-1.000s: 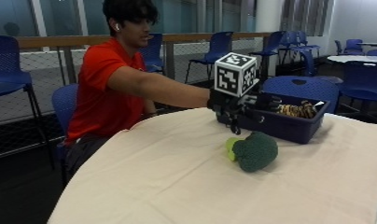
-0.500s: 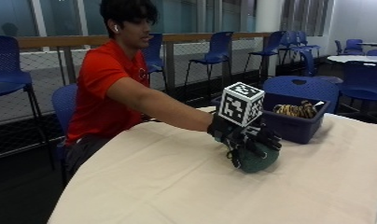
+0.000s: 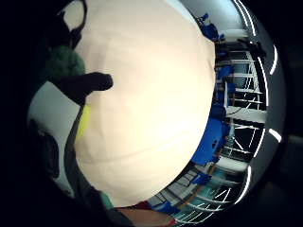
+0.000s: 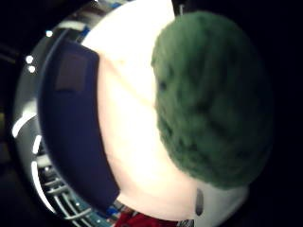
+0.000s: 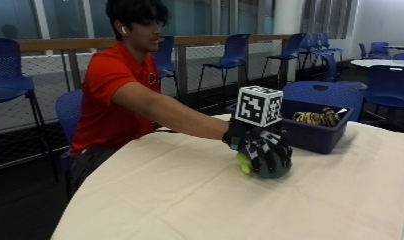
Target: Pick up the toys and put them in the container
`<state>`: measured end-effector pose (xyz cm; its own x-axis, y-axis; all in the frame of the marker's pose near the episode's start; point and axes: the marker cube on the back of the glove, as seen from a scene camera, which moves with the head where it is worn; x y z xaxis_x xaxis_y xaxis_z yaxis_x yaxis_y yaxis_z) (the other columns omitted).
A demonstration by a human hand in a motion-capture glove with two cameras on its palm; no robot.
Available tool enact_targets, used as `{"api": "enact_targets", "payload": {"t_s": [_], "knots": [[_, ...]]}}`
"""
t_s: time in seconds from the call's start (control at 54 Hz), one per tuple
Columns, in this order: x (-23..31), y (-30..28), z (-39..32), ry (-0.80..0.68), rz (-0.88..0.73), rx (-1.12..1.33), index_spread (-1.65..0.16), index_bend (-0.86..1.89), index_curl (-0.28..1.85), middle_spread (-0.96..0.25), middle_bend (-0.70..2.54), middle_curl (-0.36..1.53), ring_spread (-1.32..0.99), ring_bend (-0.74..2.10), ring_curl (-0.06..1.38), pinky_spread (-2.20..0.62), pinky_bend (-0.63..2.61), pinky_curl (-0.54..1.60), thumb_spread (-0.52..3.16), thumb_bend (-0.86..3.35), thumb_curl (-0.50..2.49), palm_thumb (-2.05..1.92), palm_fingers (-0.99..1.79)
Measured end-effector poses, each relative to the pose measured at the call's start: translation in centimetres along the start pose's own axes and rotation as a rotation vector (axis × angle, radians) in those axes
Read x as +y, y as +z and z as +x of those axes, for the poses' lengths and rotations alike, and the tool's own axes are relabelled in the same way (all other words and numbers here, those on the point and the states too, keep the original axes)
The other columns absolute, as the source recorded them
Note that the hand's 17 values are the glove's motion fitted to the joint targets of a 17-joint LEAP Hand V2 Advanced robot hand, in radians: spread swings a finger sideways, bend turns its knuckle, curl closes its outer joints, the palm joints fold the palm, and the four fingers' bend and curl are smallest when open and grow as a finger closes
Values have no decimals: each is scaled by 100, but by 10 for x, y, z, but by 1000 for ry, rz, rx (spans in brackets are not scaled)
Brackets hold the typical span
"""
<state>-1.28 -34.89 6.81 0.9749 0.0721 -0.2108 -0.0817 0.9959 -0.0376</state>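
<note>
Although no weight can be read from the views, soft and light by every sign: green plush toy (image 5: 272,167), fuzzy pile, rounded broccoli-like head, likely to squash under the fingers and spring back, not fragile, not slippery. Best taken across the bulging head from above, fingers down either flank, so the stuffing bunches into the palm; a hold by the yellow-green stem end (image 5: 243,164) probably leaves the head dangling.

Seen just right of centre in the outside view, resting on the cream desk (image 5: 155,200), under the gloved right hand (image 5: 265,152). Fingers draped over the top and curled down the near side, closed round the plush; whether already lifted off the cloth, impossible to tell. Dark green over most of the body, a lighter yellow-green patch peeping out at the left of the glove. Filling the right half of the thumb-side palm view (image 4: 213,99) as a mottled green mass, hence very close to the palm; a smaller green tuft (image 3: 61,64) at the upper left of the little-finger-side view, beside a black gloved finger (image 3: 87,85).

Navy container (image 5: 318,132) near, up and to the right of the hand, on the same desk, a striped tiger-coloured toy (image 5: 315,118) already inside. Judged step: securing the grasp before the carry to the bin.
</note>
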Motion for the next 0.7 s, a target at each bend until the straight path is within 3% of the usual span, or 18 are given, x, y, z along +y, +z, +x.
{"api": "enact_targets", "payload": {"t_s": [0.204, 0.444, 0.704], "knots": [[25, -73, -23, -91, 106, -214, -42, 24, 22, -34, 36, 33, -41, 89, 38, -37, 117, 32, 127, 28, 57, 65, 74], [68, -159, -117, -377, 190, -232, -43, 25, 29, -40, 33, 37, -48, 87, 40, -40, 112, 35, 119, 31, 72, 71, 77], [78, -174, -220, -427, 148, -128, -45, 22, 35, -43, 29, 41, -50, 82, 42, -41, 108, 38, 114, 30, 85, 69, 77]]}}
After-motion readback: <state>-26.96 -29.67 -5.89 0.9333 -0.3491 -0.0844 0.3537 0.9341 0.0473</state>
